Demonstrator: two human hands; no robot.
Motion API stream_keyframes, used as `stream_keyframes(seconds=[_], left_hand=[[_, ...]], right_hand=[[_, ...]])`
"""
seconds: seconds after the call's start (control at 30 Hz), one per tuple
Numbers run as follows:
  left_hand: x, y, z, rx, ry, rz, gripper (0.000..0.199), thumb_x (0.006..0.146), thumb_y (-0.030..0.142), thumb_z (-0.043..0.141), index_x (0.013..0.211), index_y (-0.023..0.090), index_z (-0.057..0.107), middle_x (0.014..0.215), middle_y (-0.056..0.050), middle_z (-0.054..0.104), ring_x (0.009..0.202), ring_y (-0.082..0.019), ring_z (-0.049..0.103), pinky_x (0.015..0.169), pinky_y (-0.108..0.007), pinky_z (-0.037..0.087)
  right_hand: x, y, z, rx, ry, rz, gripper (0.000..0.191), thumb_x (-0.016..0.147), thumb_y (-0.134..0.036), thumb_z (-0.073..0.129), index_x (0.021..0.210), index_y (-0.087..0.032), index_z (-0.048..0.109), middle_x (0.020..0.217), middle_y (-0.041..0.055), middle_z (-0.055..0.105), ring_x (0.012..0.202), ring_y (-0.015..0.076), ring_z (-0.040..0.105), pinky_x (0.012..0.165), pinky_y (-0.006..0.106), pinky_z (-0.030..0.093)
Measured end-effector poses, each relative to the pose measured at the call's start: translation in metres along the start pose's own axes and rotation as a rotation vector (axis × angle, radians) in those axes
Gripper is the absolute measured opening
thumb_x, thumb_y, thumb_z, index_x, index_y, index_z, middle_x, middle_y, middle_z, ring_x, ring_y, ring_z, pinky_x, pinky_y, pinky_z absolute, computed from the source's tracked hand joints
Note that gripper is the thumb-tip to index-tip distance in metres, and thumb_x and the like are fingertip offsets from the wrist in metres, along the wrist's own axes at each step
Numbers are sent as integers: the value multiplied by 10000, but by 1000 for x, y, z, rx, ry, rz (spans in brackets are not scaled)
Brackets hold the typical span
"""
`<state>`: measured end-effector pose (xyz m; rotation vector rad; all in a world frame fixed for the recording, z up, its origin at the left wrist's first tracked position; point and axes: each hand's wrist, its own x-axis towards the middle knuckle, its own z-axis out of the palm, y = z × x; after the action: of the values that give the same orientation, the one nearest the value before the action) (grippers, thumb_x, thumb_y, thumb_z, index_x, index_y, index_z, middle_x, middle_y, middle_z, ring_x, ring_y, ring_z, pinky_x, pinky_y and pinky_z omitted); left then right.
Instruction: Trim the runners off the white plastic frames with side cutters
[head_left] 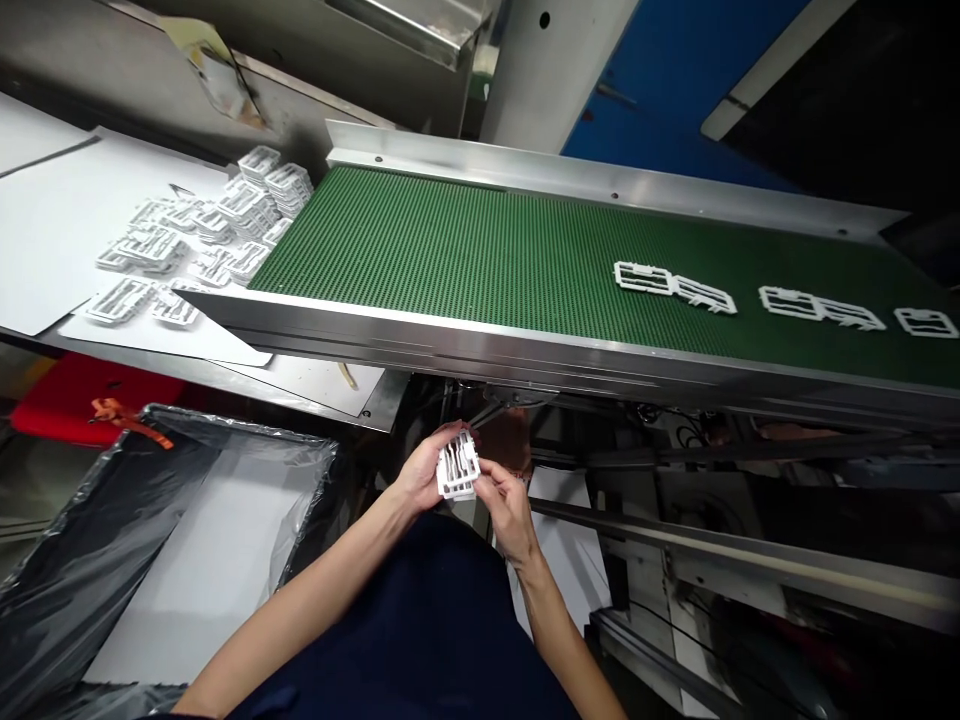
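The left hand (pixel 424 474) cradles white frames (pixel 457 466) near the green belt (pixel 450 245); the right hand (pixel 511 508) pinches their edge, seemingly keeping them aligned. Stacked frames (pixel 249 205) sit on the worktop (pixel 381 402), presumably to save space.

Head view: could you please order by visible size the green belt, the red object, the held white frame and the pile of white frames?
1. Green belt
2. Pile of white frames
3. Red object, partly hidden
4. Held white frame
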<state>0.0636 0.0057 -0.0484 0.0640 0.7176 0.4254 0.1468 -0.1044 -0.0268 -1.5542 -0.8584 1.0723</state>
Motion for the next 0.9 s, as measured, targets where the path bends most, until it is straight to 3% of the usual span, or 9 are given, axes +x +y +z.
stream_keyframes(seconds=[0.1, 0.2, 0.37, 0.53, 0.6, 0.7, 0.8, 0.9], left_hand=[[1, -6, -3, 19, -25, 36, 59, 793, 94, 584, 837, 131, 595, 832, -85, 680, 793, -216, 677, 667, -300, 564], [1, -8, -6, 48, -42, 72, 88, 774, 78, 603, 848, 122, 586, 871, -106, 678, 843, -236, 671, 686, -318, 566], [-2, -8, -9, 85, -29, 138, 184, 749, 46, 638, 903, 133, 586, 879, -92, 682, 820, -215, 674, 657, -271, 558], [-6, -9, -14, 57, -21, 27, 120, 833, 232, 605, 872, 119, 607, 765, -78, 671, 639, -189, 662, 596, -298, 558], [-6, -10, -16, 42, -22, -46, 174, 860, 268, 567, 875, 102, 614, 762, -93, 667, 625, -192, 657, 600, -312, 558], [-3, -12, -17, 38, 8, -92, 177, 877, 261, 538, 865, 101, 613, 744, -93, 667, 600, -186, 651, 586, -299, 552], [-2, -15, -17, 68, 64, -108, 218, 899, 282, 498, 825, 105, 602, 663, -73, 654, 532, -176, 633, 523, -278, 537], [-4, -21, -26, 141, 104, -147, 261, 924, 289, 444, 800, 108, 586, 646, -85, 661, 546, -188, 647, 514, -280, 537]], right_hand=[[-2, 3, 8, 29, 167, 33, 242, 791, -333, 588, 956, -156, 601, 936, 76, 685, 850, 195, 647, 742, 293, 508], [-8, 3, 15, 60, 262, 56, 200, 824, -324, 531, 903, -154, 602, 862, 59, 685, 749, 160, 637, 661, 252, 491], [-15, -1, 20, -73, 304, 75, 206, 780, -354, 597, 730, -156, 624, 1045, 93, 657, 950, 202, 603, 811, 292, 471], [-16, -3, 18, 161, 342, 149, 209, 803, -341, 578, 705, -157, 567, 993, 86, 669, 906, 193, 620, 807, 307, 477], [-18, -5, 14, 106, 402, 90, 191, 833, -324, 542, 734, -161, 553, 1021, 93, 662, 924, 198, 620, 817, 324, 481], [-22, -6, 11, -286, 484, -199, 122, 832, -252, 537, 739, -174, 550, 1138, 104, 619, 1034, 221, 582, 905, 369, 450], [-23, -2, 11, -700, 292, -452, 68, 816, -221, 543, 828, -179, 595, 1082, 98, 644, 1064, 232, 569, 959, 378, 421], [-24, 5, 10, -906, -69, -420, 263, 790, -384, 600, 958, -181, 600, 1074, 81, 645, 998, 222, 603, 891, 318, 477]])
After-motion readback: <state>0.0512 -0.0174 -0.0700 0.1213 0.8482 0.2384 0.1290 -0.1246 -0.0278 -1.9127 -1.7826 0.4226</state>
